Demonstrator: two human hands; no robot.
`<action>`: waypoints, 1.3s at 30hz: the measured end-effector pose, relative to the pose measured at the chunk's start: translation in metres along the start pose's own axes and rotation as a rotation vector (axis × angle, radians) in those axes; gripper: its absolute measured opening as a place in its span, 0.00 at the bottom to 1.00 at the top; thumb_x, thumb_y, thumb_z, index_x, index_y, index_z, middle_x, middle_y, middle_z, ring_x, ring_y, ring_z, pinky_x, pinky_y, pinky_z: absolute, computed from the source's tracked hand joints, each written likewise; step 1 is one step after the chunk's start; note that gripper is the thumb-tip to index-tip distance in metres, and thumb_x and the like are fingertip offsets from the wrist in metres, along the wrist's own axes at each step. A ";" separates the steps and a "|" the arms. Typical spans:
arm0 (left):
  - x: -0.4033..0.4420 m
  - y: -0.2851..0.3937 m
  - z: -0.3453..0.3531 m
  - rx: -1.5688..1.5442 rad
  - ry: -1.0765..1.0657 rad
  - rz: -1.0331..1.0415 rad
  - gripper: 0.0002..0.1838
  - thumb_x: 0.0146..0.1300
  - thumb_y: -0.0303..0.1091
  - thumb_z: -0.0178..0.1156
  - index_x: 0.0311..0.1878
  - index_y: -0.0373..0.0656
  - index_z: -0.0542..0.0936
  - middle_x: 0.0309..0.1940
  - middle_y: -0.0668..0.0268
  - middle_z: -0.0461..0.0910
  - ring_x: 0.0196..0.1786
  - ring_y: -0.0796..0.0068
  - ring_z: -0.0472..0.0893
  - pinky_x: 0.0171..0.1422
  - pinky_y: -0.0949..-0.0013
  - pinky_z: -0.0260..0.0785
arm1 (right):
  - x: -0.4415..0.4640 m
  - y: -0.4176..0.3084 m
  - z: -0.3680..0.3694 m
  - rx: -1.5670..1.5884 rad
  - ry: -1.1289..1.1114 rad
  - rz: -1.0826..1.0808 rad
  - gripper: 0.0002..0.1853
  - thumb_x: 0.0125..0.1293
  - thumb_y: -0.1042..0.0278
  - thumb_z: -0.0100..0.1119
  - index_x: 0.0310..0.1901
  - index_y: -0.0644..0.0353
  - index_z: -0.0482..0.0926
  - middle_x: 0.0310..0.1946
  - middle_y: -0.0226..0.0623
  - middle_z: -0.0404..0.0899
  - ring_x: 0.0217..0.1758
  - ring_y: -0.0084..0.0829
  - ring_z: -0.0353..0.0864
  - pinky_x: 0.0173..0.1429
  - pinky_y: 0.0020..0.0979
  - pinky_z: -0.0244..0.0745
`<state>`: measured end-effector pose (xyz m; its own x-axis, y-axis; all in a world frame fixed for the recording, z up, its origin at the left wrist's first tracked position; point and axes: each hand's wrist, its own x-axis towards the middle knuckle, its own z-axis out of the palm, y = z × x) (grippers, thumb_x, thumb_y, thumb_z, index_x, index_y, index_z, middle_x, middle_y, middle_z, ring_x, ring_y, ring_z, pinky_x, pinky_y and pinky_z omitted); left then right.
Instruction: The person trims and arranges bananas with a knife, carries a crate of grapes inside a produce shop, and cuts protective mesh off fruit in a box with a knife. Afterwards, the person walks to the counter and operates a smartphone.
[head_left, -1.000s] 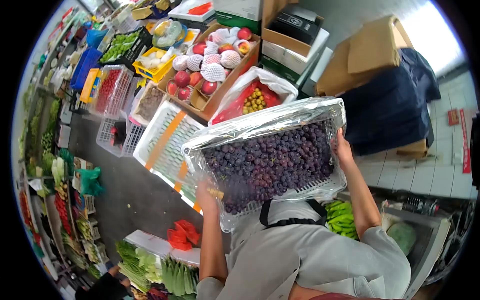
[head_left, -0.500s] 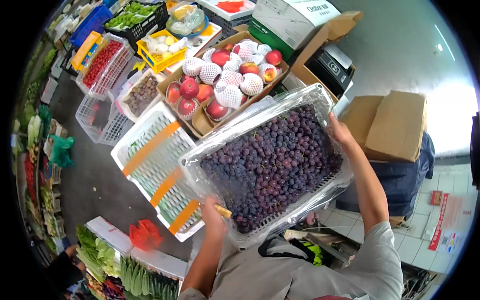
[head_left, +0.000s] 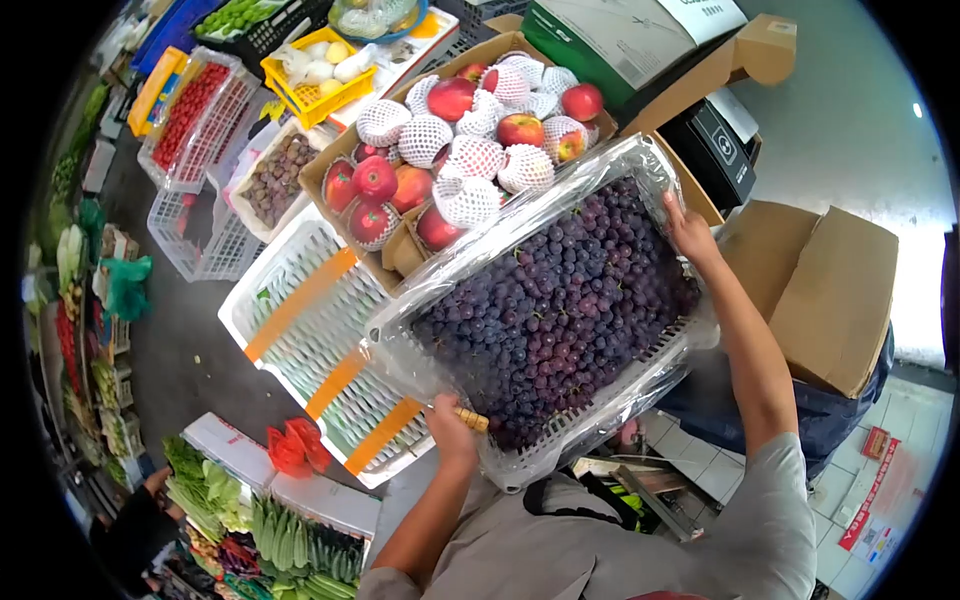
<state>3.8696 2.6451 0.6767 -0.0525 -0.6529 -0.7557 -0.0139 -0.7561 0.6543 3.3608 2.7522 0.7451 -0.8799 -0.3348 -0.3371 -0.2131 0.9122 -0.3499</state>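
Note:
A white plastic crate of dark purple grapes [head_left: 565, 310], lined with clear plastic film, is held tilted in front of me. My left hand [head_left: 452, 428] is closed on its near left corner. By those fingers sticks out a short yellow-brown ridged piece [head_left: 472, 420], like a handle; its other end is hidden. My right hand [head_left: 690, 232] grips the far right end of the crate, over the film. Just beyond the crate stands a cardboard box of red fruit [head_left: 375, 178], many in white foam nets. A white slatted crate with orange tape [head_left: 335, 380] lies to the left, partly behind the grapes.
Farther left are a small crate of brownish grapes [head_left: 270, 185], a basket of red fruit [head_left: 190, 110] and a yellow basket [head_left: 345, 95]. Cardboard boxes [head_left: 810, 290] stand at right. Green vegetables [head_left: 290, 535] lie at lower left, near another person's dark sleeve [head_left: 140, 535].
The view has moved closer to the fruit box, and the grape crate now overlaps its near edge. Both hands keep their hold on the crate.

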 end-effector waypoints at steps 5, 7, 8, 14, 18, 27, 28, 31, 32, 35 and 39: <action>0.005 0.002 0.003 0.111 0.008 0.075 0.11 0.67 0.43 0.55 0.39 0.46 0.76 0.35 0.71 0.75 0.38 0.75 0.75 0.45 0.68 0.68 | 0.005 0.001 0.006 -0.077 -0.012 -0.078 0.47 0.77 0.25 0.38 0.38 0.73 0.83 0.40 0.71 0.83 0.53 0.66 0.83 0.63 0.53 0.73; 0.006 0.005 0.000 0.130 -0.030 0.055 0.11 0.67 0.43 0.55 0.39 0.46 0.76 0.36 0.70 0.75 0.38 0.75 0.76 0.45 0.67 0.69 | 0.013 0.006 0.008 -0.078 -0.017 -0.106 0.48 0.77 0.24 0.36 0.47 0.73 0.84 0.48 0.72 0.82 0.60 0.65 0.80 0.67 0.52 0.71; 0.006 0.007 -0.002 0.139 -0.056 0.035 0.11 0.67 0.44 0.55 0.39 0.46 0.76 0.36 0.70 0.75 0.38 0.75 0.76 0.44 0.67 0.69 | 0.014 0.011 0.009 -0.068 -0.020 -0.145 0.49 0.77 0.23 0.35 0.51 0.73 0.83 0.52 0.72 0.81 0.63 0.65 0.79 0.68 0.52 0.70; 0.020 0.021 -0.012 -0.110 -0.275 -0.156 0.17 0.68 0.43 0.53 0.49 0.41 0.79 0.42 0.62 0.80 0.43 0.65 0.81 0.49 0.63 0.75 | -0.046 -0.039 0.002 -0.279 0.143 0.080 0.51 0.71 0.18 0.40 0.75 0.59 0.67 0.74 0.55 0.69 0.79 0.53 0.67 0.75 0.71 0.56; 0.004 0.054 -0.041 -0.149 -0.467 -0.155 0.15 0.67 0.41 0.55 0.50 0.42 0.78 0.43 0.64 0.84 0.49 0.62 0.85 0.57 0.56 0.79 | -0.148 -0.049 -0.008 -0.041 0.775 -0.476 0.32 0.68 0.46 0.69 0.67 0.55 0.76 0.63 0.48 0.76 0.70 0.50 0.73 0.78 0.60 0.56; -0.013 -0.001 -0.162 -0.034 -0.253 0.011 0.27 0.69 0.44 0.51 0.65 0.38 0.75 0.65 0.57 0.77 0.56 0.55 0.83 0.60 0.53 0.77 | -0.401 0.024 0.073 0.330 0.288 -0.580 0.28 0.65 0.62 0.75 0.63 0.59 0.77 0.68 0.51 0.69 0.70 0.55 0.72 0.72 0.48 0.68; -0.018 -0.010 -0.183 -0.023 -0.231 0.015 0.27 0.69 0.44 0.51 0.65 0.38 0.75 0.65 0.57 0.77 0.56 0.55 0.83 0.60 0.53 0.77 | -0.413 0.026 0.084 0.346 0.269 -0.579 0.28 0.65 0.62 0.75 0.63 0.59 0.77 0.68 0.51 0.69 0.70 0.55 0.72 0.72 0.48 0.68; -0.045 -0.022 -0.229 0.000 -0.277 -0.126 0.23 0.72 0.45 0.50 0.59 0.38 0.78 0.49 0.57 0.84 0.46 0.61 0.86 0.52 0.58 0.80 | -0.449 0.015 0.099 0.133 0.480 -0.633 0.31 0.63 0.64 0.76 0.66 0.60 0.74 0.69 0.50 0.66 0.73 0.57 0.67 0.75 0.50 0.63; -0.050 -0.025 -0.244 0.001 -0.268 -0.128 0.23 0.72 0.45 0.50 0.59 0.38 0.78 0.49 0.57 0.84 0.46 0.61 0.86 0.52 0.58 0.80 | -0.464 0.010 0.103 0.136 0.471 -0.634 0.31 0.63 0.64 0.76 0.66 0.60 0.74 0.69 0.50 0.66 0.73 0.57 0.67 0.75 0.50 0.63; -0.044 -0.038 -0.285 0.048 -0.314 -0.115 0.25 0.74 0.49 0.53 0.64 0.40 0.77 0.51 0.56 0.84 0.47 0.63 0.85 0.53 0.59 0.80 | -0.505 -0.008 0.118 0.428 0.381 -0.736 0.29 0.58 0.70 0.78 0.61 0.61 0.77 0.63 0.51 0.73 0.68 0.55 0.72 0.71 0.46 0.69; -0.061 -0.013 -0.280 0.253 -0.416 -0.022 0.30 0.76 0.55 0.52 0.72 0.47 0.72 0.60 0.58 0.79 0.55 0.65 0.83 0.56 0.61 0.79 | -0.555 -0.043 0.147 0.514 -0.259 -0.873 0.21 0.66 0.65 0.73 0.58 0.61 0.81 0.55 0.45 0.82 0.52 0.45 0.86 0.61 0.42 0.79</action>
<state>4.1526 2.6819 0.7059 -0.4431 -0.5243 -0.7271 -0.2593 -0.7015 0.6639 3.9206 2.8635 0.8186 -0.3768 -0.9246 0.0560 -0.4711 0.1392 -0.8710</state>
